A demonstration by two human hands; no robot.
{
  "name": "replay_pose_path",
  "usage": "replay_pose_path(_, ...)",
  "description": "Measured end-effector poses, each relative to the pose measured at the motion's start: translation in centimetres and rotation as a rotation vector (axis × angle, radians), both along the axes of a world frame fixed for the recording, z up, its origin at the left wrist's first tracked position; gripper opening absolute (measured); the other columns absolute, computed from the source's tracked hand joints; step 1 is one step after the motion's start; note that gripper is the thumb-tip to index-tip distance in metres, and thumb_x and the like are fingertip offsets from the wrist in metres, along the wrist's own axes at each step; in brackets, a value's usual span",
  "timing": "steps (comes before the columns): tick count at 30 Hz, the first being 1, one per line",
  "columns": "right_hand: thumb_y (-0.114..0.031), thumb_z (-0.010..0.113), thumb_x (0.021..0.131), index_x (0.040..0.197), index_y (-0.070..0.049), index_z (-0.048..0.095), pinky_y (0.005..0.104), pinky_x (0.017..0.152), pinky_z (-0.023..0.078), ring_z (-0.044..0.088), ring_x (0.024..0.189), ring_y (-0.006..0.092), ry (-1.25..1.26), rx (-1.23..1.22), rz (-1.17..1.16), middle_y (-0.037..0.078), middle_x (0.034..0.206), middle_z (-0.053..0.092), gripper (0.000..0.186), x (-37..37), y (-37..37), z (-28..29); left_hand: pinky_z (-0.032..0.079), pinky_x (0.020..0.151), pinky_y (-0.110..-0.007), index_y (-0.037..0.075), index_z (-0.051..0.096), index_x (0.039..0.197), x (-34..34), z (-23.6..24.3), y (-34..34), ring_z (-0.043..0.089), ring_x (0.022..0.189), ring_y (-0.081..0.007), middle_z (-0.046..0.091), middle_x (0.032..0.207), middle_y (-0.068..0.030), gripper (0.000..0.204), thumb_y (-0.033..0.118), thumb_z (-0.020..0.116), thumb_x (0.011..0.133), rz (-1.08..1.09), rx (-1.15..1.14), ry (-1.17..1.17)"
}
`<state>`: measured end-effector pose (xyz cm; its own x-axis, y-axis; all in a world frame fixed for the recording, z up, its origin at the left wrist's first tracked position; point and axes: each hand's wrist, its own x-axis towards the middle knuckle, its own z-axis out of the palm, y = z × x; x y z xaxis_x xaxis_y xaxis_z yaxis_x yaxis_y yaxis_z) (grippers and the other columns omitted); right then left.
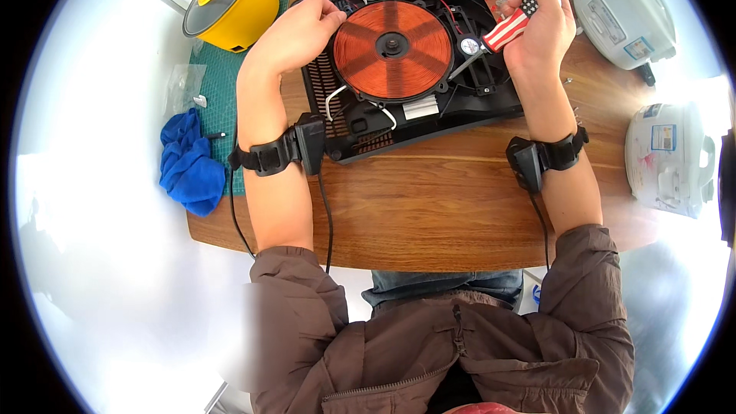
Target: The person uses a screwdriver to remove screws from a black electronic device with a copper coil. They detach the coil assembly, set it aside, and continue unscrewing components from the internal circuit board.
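The bare left hand (300, 33) covered part of the edge of the black plastic case (452, 124), and it was hard to see what its bent fingertips touched. The bare right hand (546, 27) hid part of the screwdriver with a red-and-white striped handle (505, 34). The flat, round, copper-coloured coil (366, 52) hid whatever sat under it. Some tiny shiny bits (568, 80) on the brown wooden table (429, 215) were too small to name. The crumpled blue cloth (190, 165) hid some of the green mat (222, 100). The bottom edge cut off a red thing (483, 409). The puffy brown left sleeve (295, 322) looked blurry along its outer side.
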<state>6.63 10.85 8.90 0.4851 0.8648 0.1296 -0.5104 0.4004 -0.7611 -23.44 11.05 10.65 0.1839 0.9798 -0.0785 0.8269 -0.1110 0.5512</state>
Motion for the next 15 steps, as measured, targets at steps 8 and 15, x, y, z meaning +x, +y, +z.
replay_pose_path(8,-0.002,0.067,0.093,0.108,0.003,0.062,0.0328,0.058,0.047,0.058,0.068,0.0182,0.041,0.014,-0.007,0.009,0.08,0.061,0.016,0.21,-0.18,0.19,0.056,0.08,-0.033,0.0,0.064,0.116,0.15,0.42,-0.34,0.067,0.091,-0.0187,0.068,0.102,-0.0088,0.028,0.025,0.062,0.102,-0.031,0.038,0.053)
replay_pose_path(15,-0.002,0.066,0.093,0.11,0.003,0.062,0.0328,0.059,0.047,0.057,0.069,0.0182,0.049,0.005,0.0,0.009,0.082,0.061,0.018,0.25,-0.22,0.28,0.052,0.087,-0.03,0.0,0.064,0.118,0.23,1.05,-0.83,0.065,0.098,-0.018,0.069,0.104,-0.0084,0.029,0.02,0.069,0.098,-0.02,0.139,0.042)
